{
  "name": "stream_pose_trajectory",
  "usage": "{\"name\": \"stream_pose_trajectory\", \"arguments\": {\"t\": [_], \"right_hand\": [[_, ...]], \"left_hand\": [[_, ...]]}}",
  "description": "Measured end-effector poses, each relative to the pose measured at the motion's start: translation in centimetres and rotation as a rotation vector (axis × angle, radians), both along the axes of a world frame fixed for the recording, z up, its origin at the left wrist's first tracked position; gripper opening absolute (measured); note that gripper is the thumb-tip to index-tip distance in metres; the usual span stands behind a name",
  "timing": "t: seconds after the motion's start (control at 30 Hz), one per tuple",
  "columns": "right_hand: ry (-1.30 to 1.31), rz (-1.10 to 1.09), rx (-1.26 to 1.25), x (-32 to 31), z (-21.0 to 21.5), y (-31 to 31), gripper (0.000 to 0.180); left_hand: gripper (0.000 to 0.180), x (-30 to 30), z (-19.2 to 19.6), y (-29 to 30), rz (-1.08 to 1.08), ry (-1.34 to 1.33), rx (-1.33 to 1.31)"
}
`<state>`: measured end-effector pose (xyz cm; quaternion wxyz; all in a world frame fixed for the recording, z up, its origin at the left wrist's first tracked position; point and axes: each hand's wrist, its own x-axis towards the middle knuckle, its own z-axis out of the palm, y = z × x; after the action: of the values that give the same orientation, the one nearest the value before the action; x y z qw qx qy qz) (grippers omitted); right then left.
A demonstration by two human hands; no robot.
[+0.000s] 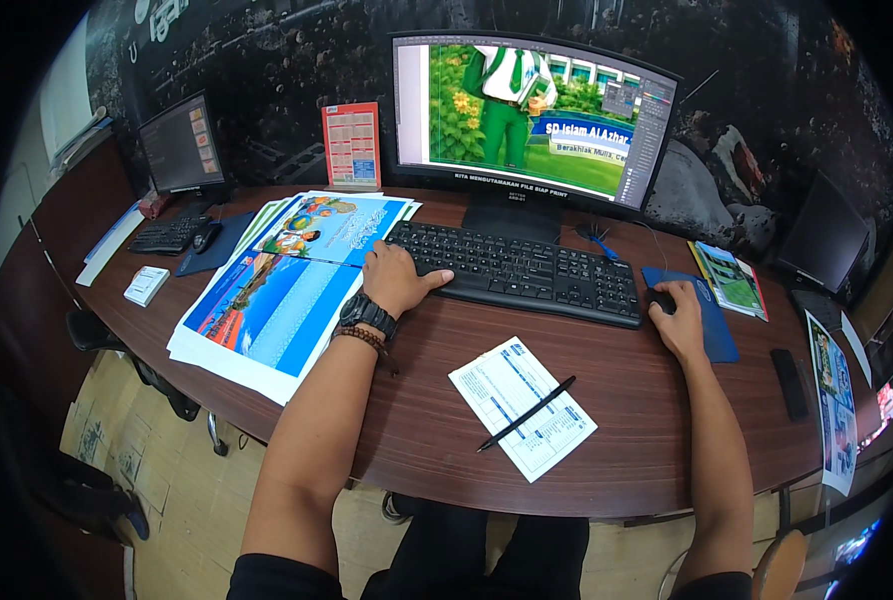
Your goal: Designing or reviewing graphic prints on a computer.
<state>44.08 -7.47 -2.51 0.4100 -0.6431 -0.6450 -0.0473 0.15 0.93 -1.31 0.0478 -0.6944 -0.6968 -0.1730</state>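
While the left hand [394, 280] lies flat, fingers spread, on the keyboard's [526, 272] left end, the right hand [679, 322] cups a mouse [661, 301]. The keyboard's long axis runs along the table's [436, 420] far edge.

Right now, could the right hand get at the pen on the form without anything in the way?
Probably yes. The right hand rests on the mouse, and only bare desk lies between it and the pen.
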Motion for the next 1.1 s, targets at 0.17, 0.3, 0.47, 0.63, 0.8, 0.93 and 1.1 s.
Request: {"name": "stream_pose_trajectory", "arguments": {"t": [0.17, 0.3, 0.47, 0.63, 0.8, 0.93, 1.1], "right_hand": [[0.012, -0.011, -0.012, 0.0, -0.01, -0.04, 0.03], [0.006, -0.011, -0.012, 0.2, -0.1, -0.01, 0.03], [0.014, -0.01, -0.022, -0.14, 0.11, -0.13, 0.029], [0.002, -0.018, -0.023, -0.08, 0.06, -0.04, 0.029], [0.0, -0.022, -0.025, -0.05, 0.06, -0.08, 0.03], [-0.003, -0.015, -0.022, -0.04, 0.05, -0.08, 0.029], [0.0, -0.018, -0.023, -0.14, 0.18, -0.23, 0.029]], "left_hand": [[0.097, 0.04, 0.01, -0.07, 0.0, 0.001, -0.011], [0.095, 0.29, 0.2, -0.38, -0.026, -0.028, 0.034], [0.097, 0.24, 0.46, -0.54, 0.011, -0.026, -0.006], [0.098, 0.2, 0.18, -0.37, 0.015, -0.023, 0.014], [0.098, 0.09, -0.14, -0.06, -0.001, -0.015, 0.012], [0.098, -0.03, -0.2, 0.05, -0.005, -0.011, 0.008], [0.098, 0.11, -0.06, -0.06, -0.001, -0.012, 0.008]]}}
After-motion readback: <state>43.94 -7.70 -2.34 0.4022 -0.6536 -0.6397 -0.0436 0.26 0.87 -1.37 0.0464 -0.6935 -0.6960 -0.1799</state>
